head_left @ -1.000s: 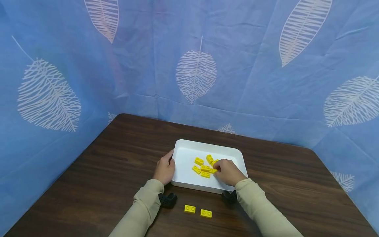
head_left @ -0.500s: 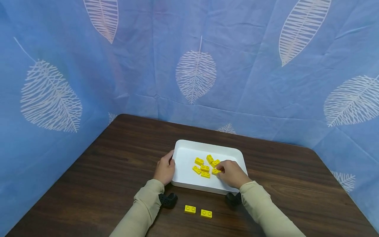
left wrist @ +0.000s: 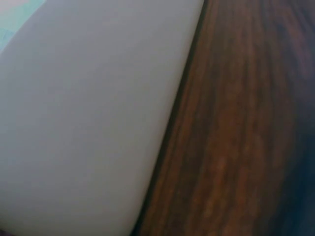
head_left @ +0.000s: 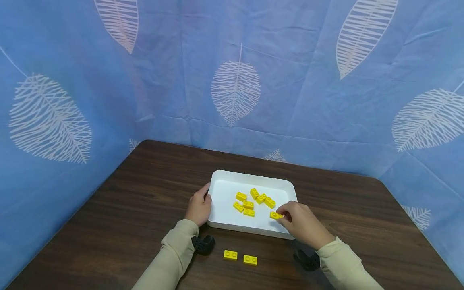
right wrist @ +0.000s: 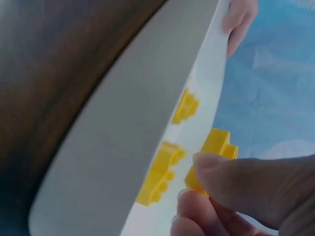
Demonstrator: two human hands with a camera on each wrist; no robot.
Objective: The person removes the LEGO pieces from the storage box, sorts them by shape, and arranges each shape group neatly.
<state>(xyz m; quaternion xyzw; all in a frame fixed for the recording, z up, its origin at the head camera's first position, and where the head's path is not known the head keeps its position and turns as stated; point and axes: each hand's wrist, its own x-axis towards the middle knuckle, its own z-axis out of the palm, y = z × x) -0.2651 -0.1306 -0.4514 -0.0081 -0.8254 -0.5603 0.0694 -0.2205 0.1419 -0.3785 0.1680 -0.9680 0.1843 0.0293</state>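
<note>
A white tray [head_left: 250, 230] holds several yellow two-stud toy bricks [head_left: 248, 204] in a loose group. My left hand [head_left: 199, 205] grips the tray's left side, with some fingers hidden by the wall; its fingertips show at the tray's far end in the right wrist view. Over the tray's front right corner, my right hand [head_left: 301, 223] pinches one yellow brick [right wrist: 215, 141] between thumb and fingers. The left wrist view holds only the tray's outer wall [left wrist: 93, 118] and the tabletop.
Two more yellow bricks, a left one [head_left: 230, 255] and a right one [head_left: 250, 260], lie on the dark wooden table [head_left: 152, 177] in front of the tray. A blue leaf-patterned cloth [head_left: 282, 80] hangs behind the table.
My right hand has moved right and toward me with the pinched brick, away from the group. Another brick it covered now shows. The left hand stays on the tray.
</note>
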